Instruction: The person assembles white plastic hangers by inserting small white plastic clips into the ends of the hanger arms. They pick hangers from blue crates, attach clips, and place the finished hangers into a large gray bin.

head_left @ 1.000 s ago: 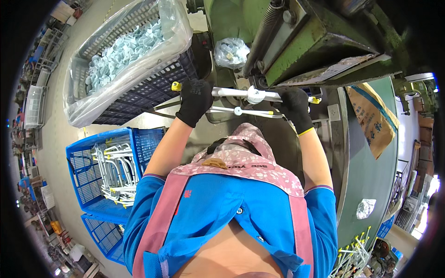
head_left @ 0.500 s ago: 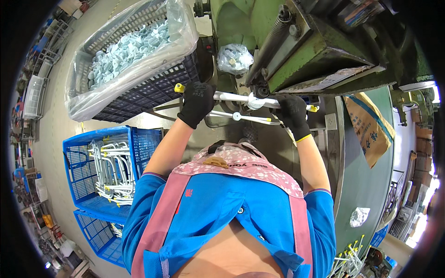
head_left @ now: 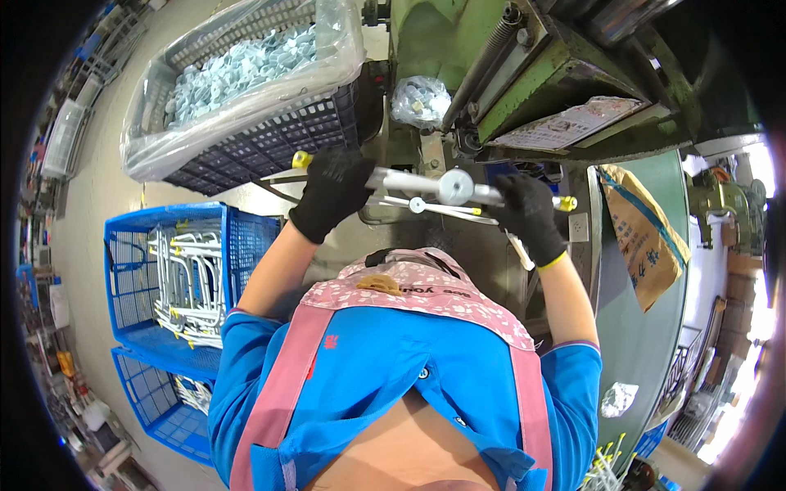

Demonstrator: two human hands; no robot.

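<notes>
My left hand [head_left: 332, 195], in a black glove, grips the left part of a long silver metal tube [head_left: 426, 182] with yellow end caps. My right hand [head_left: 528, 214], also in a black glove, holds the same tube near its right end. A round silver fitting [head_left: 455, 186] sits on the tube between my hands, with a thinner rod [head_left: 434, 207] just below it. The tube is held level in front of a green press machine [head_left: 508, 74]. I wear a blue shirt and a pink apron.
A dark crate [head_left: 270, 131] lined with clear plastic holds several small pale metal parts at upper left. Two blue crates [head_left: 131, 262] with white bent tubes stand on the floor to my left. A brown paper sack [head_left: 643, 233] lies on the green table at right.
Both hands and the tube have shifted slightly lower and to the right in front of the machine. The grip on the tube is unchanged.
</notes>
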